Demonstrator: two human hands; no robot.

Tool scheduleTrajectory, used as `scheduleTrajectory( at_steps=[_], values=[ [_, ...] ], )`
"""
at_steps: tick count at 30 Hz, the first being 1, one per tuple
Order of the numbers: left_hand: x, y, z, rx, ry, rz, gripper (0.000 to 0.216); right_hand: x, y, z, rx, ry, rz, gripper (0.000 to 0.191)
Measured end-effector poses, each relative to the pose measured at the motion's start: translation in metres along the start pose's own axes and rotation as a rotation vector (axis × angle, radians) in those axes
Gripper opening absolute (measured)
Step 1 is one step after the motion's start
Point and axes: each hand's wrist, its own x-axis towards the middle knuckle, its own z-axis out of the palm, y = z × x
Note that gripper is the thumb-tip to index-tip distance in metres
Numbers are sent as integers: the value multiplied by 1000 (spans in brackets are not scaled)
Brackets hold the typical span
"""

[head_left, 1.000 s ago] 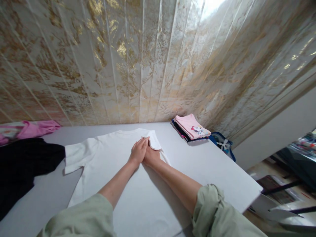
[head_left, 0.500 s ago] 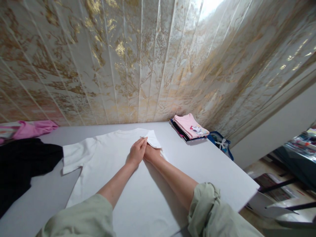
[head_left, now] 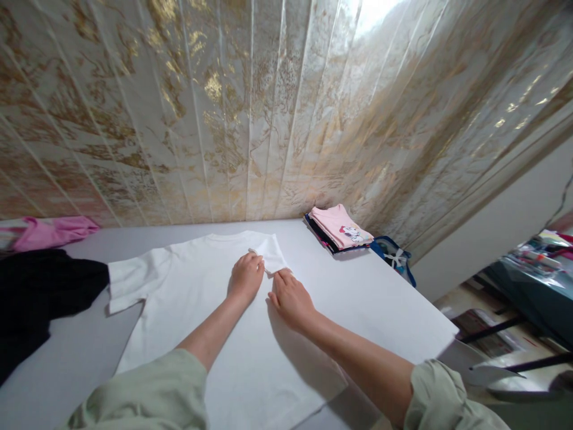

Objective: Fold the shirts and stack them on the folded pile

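Note:
A white T-shirt lies flat on the white table, its right side folded inward with the sleeve turned over near the collar. My left hand presses on the folded sleeve with fingers curled down against the cloth. My right hand rests beside it on the folded edge of the shirt, fingers bent and pressing the fabric. Both forearms are bare, with pale green sleeves rolled up.
A black garment lies at the left of the table with a pink garment behind it. A folded stack topped by a pink shirt sits at the back right, a blue bag beside it. Gold-patterned curtains hang behind.
My right hand has drawn back toward me and to the right along the fold, separating from the left hand. The left hand has stayed on the sleeve.

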Motion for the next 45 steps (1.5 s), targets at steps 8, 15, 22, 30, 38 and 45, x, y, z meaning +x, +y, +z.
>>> scheduleTrajectory(
  at_steps=[8,15,22,30,38,45],
  values=[
    [-2,0,0,141,67,-51,27,77,7,-15,1,140,25,45],
    [-3,2,-1,185,100,-122,42,119,4,31,40,-64,191,60],
    [1,5,-1,186,-80,-81,46,115,9,34,-16,-146,181,62],
    [-3,6,2,266,-40,-114,37,120,7,29,-7,-164,198,59],
    [0,9,-4,274,-65,-176,35,128,-2,38,-32,-71,146,61],
    [-23,-13,-31,284,-299,-77,53,128,0,47,-57,-103,156,65]
  ],
)
